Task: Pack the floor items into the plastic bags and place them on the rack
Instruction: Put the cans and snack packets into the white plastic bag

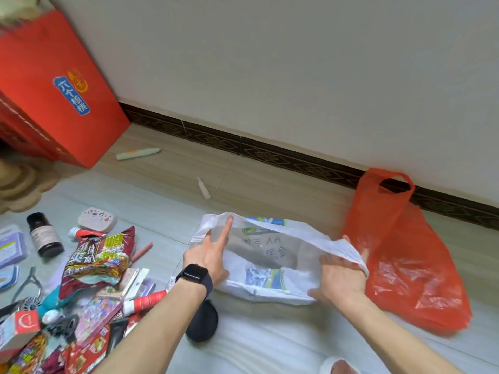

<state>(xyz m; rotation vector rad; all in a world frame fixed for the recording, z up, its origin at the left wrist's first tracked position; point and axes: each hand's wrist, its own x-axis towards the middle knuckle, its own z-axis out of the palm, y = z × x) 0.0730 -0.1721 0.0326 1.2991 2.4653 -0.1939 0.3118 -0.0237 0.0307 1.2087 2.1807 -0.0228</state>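
We hold the white plastic bag [270, 290] open on the floor [270, 184]. Left hand [209, 256] hooks one rim, index straight; right hand [341, 279] curls fingers over the other. Nothing packed yet, we judge. Snack packets [94, 260] and dark bottle [44, 236] wait left of it; red plastic bag [405, 260] right.

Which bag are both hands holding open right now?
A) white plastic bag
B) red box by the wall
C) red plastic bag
A: the left hand and right hand spread the mouth of the white plastic bag; the red plastic bag lies on the floor to its right.
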